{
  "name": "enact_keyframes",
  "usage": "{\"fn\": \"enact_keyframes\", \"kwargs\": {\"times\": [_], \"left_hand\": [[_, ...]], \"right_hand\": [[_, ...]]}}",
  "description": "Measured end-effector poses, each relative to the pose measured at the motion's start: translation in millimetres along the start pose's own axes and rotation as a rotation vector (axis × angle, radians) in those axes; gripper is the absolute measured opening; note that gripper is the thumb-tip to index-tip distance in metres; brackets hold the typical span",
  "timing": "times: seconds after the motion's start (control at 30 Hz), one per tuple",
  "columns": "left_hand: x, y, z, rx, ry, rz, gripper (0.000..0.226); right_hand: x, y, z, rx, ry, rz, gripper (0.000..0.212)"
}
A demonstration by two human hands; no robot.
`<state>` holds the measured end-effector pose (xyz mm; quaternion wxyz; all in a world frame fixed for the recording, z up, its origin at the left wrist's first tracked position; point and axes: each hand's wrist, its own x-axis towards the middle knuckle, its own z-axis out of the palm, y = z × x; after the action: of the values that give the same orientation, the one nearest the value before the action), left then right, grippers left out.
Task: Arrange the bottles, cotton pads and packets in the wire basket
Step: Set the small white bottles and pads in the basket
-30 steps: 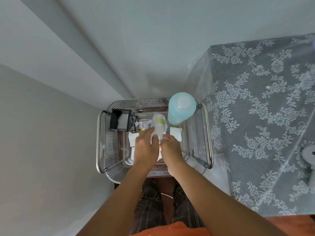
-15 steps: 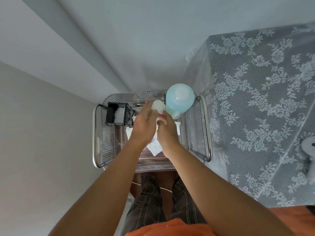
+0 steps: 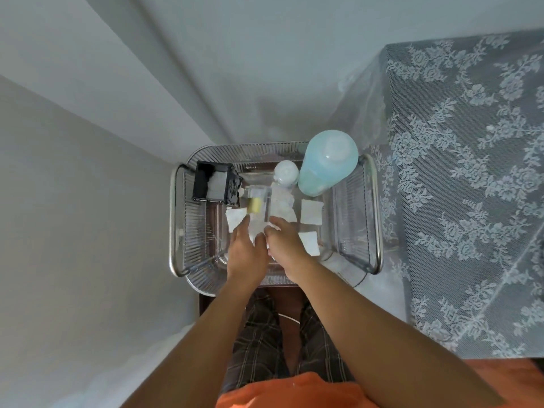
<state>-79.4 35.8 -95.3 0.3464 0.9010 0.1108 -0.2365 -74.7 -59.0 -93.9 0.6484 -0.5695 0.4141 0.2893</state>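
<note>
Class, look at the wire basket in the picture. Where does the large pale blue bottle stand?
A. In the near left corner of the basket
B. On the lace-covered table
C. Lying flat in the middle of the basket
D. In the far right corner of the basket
D: the large pale blue bottle stands upright in the far right corner of the wire basket, just right of a smaller clear bottle.

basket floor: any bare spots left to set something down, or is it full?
In the wire basket, free: the left strip below the black holder, and the right strip between the white packets and the side wall. Crowded: the centre, where both hands meet, and the back-right corner with the blue bottle.
</note>
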Motion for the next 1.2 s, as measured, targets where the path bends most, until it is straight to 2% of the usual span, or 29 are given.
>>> {"fn": "enact_keyframes", "kwargs": {"times": [0.1,0.2,0.33,0.53,0.73,0.83,0.97,1.07,1.13,1.2], "left_hand": [[1,9,-9,0.038,0.065,0.135,0.044],[7,25,-17,0.114,0.037,0.199,0.041],[19,49,-29,0.203,-0.016,0.223,0.042],[42,82,-44,0.076,-0.065,0.139,0.044],[66,94,-45,0.08,-0.001,0.142,0.039],[69,94,-46,0.052,0.051,0.204,0.038],[63,89,-42,0.087,0.153,0.441,0.037],[47,71,-36,0.004,0.261,0.614,0.03],[30,51,-24,-0.038,0.272,0.649,0.023],[16,31,-7,0.002,0.192,0.583,0.021]], "right_hand": [[-1,-1,4,0.101,0.028,-0.007,0.048],[-2,-4,5,0.189,0.021,-0.001,0.046],[-1,-14,2,0.293,0.013,-0.002,0.044],[-4,-34,0,0.265,-0.042,-0.101,0.037],[-7,-44,6,0.412,-0.197,-0.123,0.046],[1,-47,8,0.461,-0.199,-0.124,0.048],[9,-37,-4,0.287,-0.089,-0.197,0.045],[7,-11,-27,-0.033,0.159,-0.287,0.036],[10,7,-42,-0.211,0.321,-0.299,0.033],[18,16,-50,-0.293,0.415,-0.296,0.032]]}}
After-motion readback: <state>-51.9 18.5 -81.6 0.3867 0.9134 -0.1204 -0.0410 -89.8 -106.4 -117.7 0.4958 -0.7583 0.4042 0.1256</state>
